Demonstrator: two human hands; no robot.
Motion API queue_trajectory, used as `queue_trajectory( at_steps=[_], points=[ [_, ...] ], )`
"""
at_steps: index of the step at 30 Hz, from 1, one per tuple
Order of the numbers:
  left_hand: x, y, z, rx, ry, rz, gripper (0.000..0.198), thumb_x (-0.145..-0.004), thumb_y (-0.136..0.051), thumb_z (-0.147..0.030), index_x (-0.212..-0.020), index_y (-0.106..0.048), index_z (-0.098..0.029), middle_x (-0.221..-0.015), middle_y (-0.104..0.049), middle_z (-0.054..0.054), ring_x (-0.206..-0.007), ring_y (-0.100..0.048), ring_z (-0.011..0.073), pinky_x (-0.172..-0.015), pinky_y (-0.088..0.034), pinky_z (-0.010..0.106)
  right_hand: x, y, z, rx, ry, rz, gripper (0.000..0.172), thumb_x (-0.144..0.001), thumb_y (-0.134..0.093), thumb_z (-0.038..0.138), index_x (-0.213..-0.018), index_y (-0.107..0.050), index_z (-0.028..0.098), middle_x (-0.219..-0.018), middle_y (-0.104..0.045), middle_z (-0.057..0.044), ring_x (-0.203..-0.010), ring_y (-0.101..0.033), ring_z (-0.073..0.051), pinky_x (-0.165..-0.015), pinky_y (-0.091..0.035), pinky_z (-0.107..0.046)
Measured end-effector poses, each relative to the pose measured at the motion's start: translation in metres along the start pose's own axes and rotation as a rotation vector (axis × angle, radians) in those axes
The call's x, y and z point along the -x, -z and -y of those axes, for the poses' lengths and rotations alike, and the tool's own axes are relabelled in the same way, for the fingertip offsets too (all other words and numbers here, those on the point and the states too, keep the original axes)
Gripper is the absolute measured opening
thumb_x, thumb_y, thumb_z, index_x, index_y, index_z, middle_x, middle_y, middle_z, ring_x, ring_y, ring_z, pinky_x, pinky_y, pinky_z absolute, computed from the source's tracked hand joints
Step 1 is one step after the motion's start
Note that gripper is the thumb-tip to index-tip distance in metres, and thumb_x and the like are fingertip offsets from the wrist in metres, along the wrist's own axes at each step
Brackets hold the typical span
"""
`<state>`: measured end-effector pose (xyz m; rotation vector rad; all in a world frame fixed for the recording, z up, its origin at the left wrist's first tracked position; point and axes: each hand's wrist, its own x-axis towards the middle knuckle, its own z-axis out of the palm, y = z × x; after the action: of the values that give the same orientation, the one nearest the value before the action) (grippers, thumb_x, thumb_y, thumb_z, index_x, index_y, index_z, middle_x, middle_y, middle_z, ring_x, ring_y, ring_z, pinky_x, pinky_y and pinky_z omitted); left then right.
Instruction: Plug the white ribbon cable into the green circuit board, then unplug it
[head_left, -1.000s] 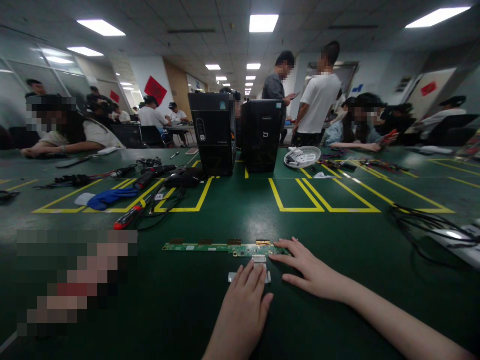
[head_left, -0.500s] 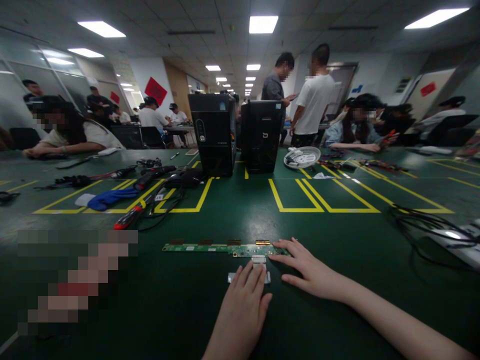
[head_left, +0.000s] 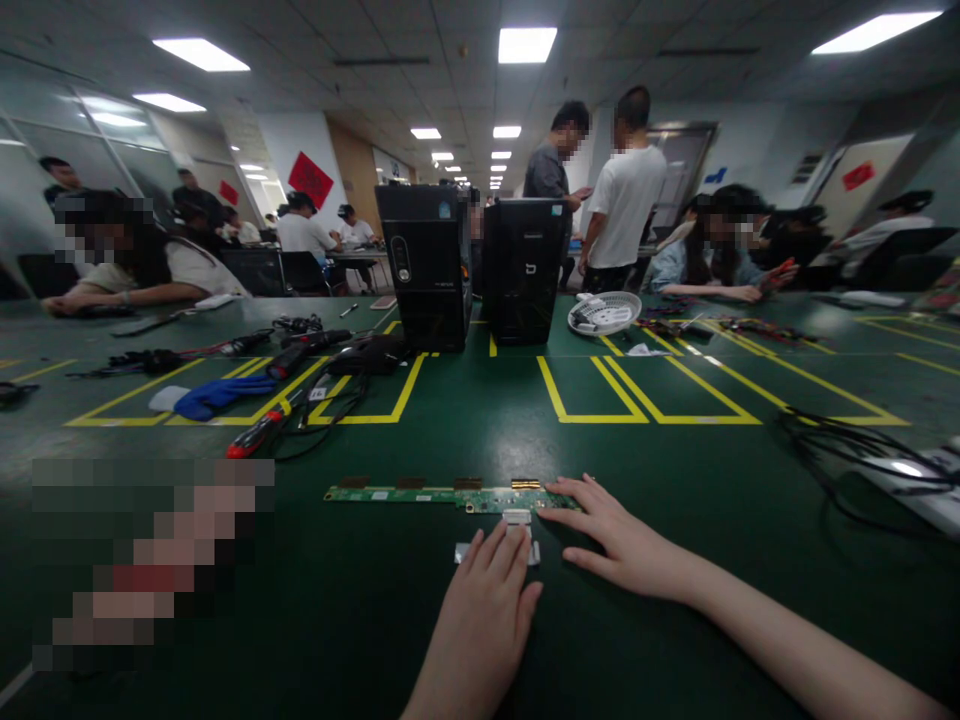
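A long, narrow green circuit board [head_left: 420,496] lies flat across the table in front of me, with several brown strips along its far edge. My right hand [head_left: 611,530] rests at the board's right end, fingers spread and fingertips on it. Just below the board, my left hand [head_left: 491,590] lies palm down with its fingers stretched out over a flat silvery-white piece [head_left: 535,553]. Most of that piece is hidden under the fingers. It meets a white connector [head_left: 517,517] at the board's near edge; whether the two are joined I cannot tell.
Two black computer towers [head_left: 427,270] stand further back on the green table. To the left lie a red-and-black screwdriver [head_left: 255,435], a blue cloth item [head_left: 223,397] and cables. A white basket [head_left: 604,314] and black cables [head_left: 832,460] are at the right. People sit and stand beyond.
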<state>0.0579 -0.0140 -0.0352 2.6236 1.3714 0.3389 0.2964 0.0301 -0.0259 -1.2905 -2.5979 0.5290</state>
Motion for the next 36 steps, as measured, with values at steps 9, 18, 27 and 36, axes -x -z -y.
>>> queue_trajectory(
  at_steps=[9, 18, 27, 36],
  points=[
    [-0.002, 0.003, -0.001, -0.004, 0.005, 0.004, 0.043, -0.100, -0.036, -0.031, -0.137, -0.050, -0.015, -0.145, -0.049, 0.006, -0.135, -0.041, 0.0252, -0.112, -0.035, 0.049, 0.000, 0.003, 0.002, -0.003, 0.014, 0.015, 0.049, -0.095, -0.043, 0.054, -0.140, -0.042, 0.033, -0.153, -0.029, -0.004, -0.143, -0.018, -0.027, -0.116, -0.008, -0.059],
    [-0.003, 0.001, -0.005, -0.044, 0.017, -0.007, 0.043, -0.099, -0.037, -0.031, -0.136, -0.051, -0.015, -0.144, -0.049, 0.006, -0.133, -0.043, 0.0266, -0.110, -0.037, 0.050, -0.001, 0.001, 0.000, 0.008, 0.019, 0.021, 0.050, -0.095, -0.044, 0.055, -0.141, -0.040, 0.035, -0.154, -0.027, -0.002, -0.143, -0.017, -0.025, -0.117, -0.007, -0.056],
    [-0.005, 0.004, 0.000, -0.073, -0.008, -0.014, 0.041, -0.099, -0.038, -0.027, -0.136, -0.052, -0.018, -0.143, -0.051, 0.005, -0.132, -0.045, 0.0251, -0.109, -0.038, 0.049, 0.000, 0.001, -0.002, -0.016, 0.045, 0.006, 0.051, -0.094, -0.046, 0.053, -0.141, -0.041, 0.033, -0.154, -0.028, -0.004, -0.143, -0.018, -0.027, -0.116, -0.008, -0.059],
    [-0.004, 0.011, 0.004, -0.049, -0.022, 0.039, 0.042, -0.099, -0.036, -0.026, -0.137, -0.051, -0.018, -0.143, -0.050, 0.004, -0.134, -0.043, 0.0230, -0.110, -0.036, 0.049, 0.001, 0.002, 0.000, -0.033, 0.052, 0.009, 0.052, -0.093, -0.047, 0.053, -0.141, -0.042, 0.032, -0.154, -0.028, -0.004, -0.143, -0.019, -0.027, -0.116, -0.007, -0.059]
  ],
)
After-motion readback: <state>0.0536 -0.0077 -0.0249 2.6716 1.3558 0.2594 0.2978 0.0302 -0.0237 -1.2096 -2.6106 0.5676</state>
